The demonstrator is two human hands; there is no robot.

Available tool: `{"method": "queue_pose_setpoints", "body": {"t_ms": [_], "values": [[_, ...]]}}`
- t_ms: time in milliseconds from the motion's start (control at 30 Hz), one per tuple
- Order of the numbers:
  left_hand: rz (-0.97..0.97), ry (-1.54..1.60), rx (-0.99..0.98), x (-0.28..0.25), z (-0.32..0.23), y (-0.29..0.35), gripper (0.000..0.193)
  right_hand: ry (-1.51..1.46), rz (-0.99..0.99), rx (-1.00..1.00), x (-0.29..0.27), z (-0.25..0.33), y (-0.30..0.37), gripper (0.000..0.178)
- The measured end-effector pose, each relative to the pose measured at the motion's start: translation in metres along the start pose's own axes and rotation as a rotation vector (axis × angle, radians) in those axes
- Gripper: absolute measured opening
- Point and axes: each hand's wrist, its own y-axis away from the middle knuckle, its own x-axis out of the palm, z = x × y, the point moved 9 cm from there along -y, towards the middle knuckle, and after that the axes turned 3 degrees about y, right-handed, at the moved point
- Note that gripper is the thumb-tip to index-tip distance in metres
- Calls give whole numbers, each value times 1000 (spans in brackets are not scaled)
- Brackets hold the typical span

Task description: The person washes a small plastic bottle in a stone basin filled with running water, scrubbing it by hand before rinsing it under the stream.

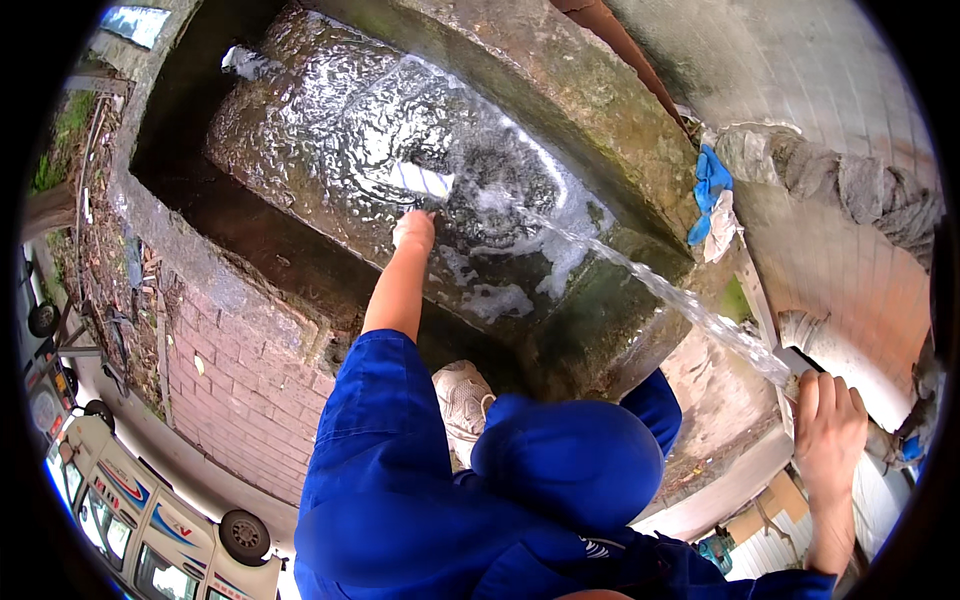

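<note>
My left hand (pixel 413 232) reaches down over a wet stone-walled trough (pixel 262 312), its fingers closed. Just beyond the fingertips is a bright white, roughly rectangular thing (pixel 422 182) in the rippling water. What the fingers hold, if anything, is too small to tell. Out at the right, my right hand (pixel 830 425) has its fingers curled at the source of a water jet (pixel 670 290). The part under those fingers is mostly hidden. From there the jet runs left into the trough and churns up foam (pixel 565 250).
A blue cloth (pixel 710 190) and a pale cloth (pixel 722 228) hang by the trough's right corner. A grey wrapped pipe (pixel 850 180) follows the wall. Below me is a light shoe (pixel 462 400). Brick paving (pixel 240 400) and a white van (pixel 150 520) lie to the left.
</note>
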Motion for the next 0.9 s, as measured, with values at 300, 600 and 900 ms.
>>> {"method": "queue_pose_setpoints", "body": {"t_ms": [300, 600, 900], "values": [[-3, -56, 9, 34, 31, 24, 41, 36, -31, 46, 6, -1, 2, 21], [5, -90, -9, 8, 20, 20, 41, 19, 10, 46, 5, -1, 2, 19], [-22, -91, 48, 15, 31, 27, 43, 41, 36, 118, 12, -6, 4, 28]]}}
